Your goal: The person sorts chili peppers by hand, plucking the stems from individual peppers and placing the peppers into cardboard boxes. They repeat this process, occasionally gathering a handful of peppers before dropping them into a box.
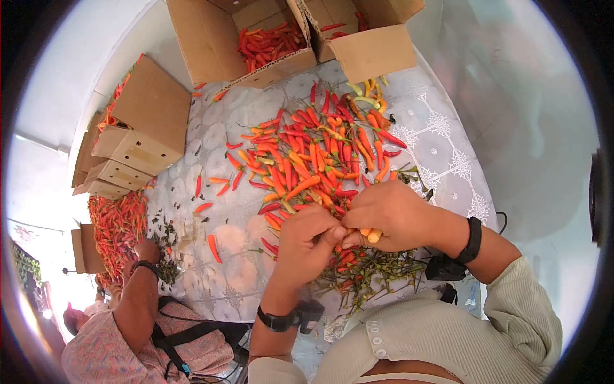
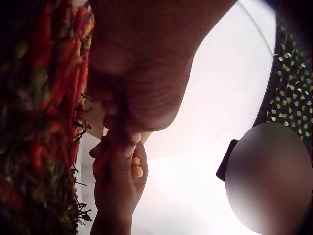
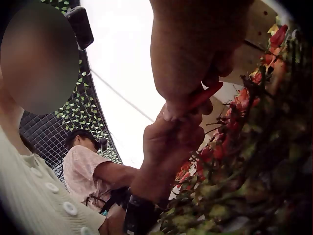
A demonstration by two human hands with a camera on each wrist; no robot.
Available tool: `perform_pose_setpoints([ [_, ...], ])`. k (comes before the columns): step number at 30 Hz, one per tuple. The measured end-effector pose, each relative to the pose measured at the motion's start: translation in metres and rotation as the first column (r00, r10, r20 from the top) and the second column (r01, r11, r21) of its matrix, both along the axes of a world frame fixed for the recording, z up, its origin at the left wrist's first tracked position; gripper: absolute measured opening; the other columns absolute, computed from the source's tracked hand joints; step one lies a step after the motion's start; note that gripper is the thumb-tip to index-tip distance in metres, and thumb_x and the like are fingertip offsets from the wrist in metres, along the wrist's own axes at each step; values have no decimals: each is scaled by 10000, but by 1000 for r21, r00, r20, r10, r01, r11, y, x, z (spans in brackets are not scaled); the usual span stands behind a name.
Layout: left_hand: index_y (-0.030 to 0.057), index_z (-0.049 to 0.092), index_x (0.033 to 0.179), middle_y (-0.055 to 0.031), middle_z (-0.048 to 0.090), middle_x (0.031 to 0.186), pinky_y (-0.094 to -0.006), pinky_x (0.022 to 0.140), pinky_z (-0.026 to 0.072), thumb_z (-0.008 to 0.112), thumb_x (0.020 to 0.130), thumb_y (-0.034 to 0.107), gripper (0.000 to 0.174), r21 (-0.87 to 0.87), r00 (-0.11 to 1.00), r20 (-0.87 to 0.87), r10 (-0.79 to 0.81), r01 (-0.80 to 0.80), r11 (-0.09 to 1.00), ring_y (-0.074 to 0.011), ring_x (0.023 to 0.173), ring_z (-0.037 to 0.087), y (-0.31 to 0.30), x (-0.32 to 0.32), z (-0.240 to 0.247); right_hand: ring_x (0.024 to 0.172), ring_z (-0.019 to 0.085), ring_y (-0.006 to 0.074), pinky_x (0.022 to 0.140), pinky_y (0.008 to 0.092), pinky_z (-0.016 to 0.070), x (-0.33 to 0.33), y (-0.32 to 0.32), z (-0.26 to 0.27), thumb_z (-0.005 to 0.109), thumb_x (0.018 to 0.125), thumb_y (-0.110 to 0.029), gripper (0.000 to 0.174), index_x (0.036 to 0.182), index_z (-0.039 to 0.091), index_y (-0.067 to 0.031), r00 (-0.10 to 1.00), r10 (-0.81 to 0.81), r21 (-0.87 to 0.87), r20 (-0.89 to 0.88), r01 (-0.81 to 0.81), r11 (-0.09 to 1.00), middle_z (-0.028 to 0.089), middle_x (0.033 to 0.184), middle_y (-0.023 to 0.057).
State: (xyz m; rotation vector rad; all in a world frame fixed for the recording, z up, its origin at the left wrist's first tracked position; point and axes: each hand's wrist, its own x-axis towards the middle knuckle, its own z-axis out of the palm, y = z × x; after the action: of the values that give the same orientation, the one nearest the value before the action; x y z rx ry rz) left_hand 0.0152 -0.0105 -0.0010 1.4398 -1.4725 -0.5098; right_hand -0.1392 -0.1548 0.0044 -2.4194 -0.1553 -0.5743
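Both hands meet over the near edge of a heap of red and orange chili peppers (image 1: 313, 153). My right hand (image 1: 390, 214) grips chili peppers in its curled fingers, and two orange ends (image 1: 371, 235) stick out below. A red chili pepper (image 3: 205, 96) shows between the two hands in the right wrist view. With thumb and forefinger together, my left hand (image 1: 307, 240) pinches at that pepper's end, right against the right fingertips; the pinched part is hidden. Green stems (image 1: 374, 272) lie piled under the hands.
Cardboard boxes holding chili peppers stand at the back, such as the open box (image 1: 275, 70), and at the left, like the tilted box (image 1: 144, 115). Another person (image 1: 141, 320) works at a second chili heap (image 1: 118, 224) on the left. Loose peppers dot the patterned tablecloth (image 1: 224, 185).
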Motion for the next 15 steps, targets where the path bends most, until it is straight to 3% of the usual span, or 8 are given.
perform_pose_setpoints([
  [7, -1, 586, 717, -45, 535, 653, -296, 561, 354, 654, 901, 297, 357, 17, 966, -240, -92, 99, 995, -150, 599, 459, 3, 6, 5, 662, 570, 281, 593, 387, 451, 3, 3, -2, 739, 791, -278, 216, 804, 611, -104, 985, 3, 92, 173, -20, 996, 572, 703, 52],
  [9, 10, 602, 723, -37, 524, 646, -304, 572, 353, 652, 897, 223, 280, 33, 959, -283, -28, 39, 999, -153, 613, 455, 4, 2, 6, 680, 569, 285, 616, 390, 452, 4, 5, -5, 738, 795, -287, 221, 824, 613, -107, 983, -31, 122, 179, 9, 992, 575, 707, 52],
  [13, 12, 609, 726, -28, 522, 648, -293, 590, 361, 656, 867, 137, 194, 34, 910, -415, 16, -2, 999, -144, 646, 467, 7, 5, -2, 723, 598, 301, 628, 418, 465, 3, 0, 1, 695, 835, -322, 244, 826, 584, -105, 988, -139, 105, 63, 132, 986, 588, 702, 76],
  [15, 13, 618, 755, -31, 537, 690, -279, 601, 373, 648, 839, 99, 124, -40, 937, -338, -88, 79, 996, -138, 656, 477, 4, 6, 1, 711, 603, 315, 624, 430, 467, 1, -3, 3, 698, 834, -308, 245, 845, 570, -100, 980, -200, 106, -19, 201, 974, 596, 704, 92],
])
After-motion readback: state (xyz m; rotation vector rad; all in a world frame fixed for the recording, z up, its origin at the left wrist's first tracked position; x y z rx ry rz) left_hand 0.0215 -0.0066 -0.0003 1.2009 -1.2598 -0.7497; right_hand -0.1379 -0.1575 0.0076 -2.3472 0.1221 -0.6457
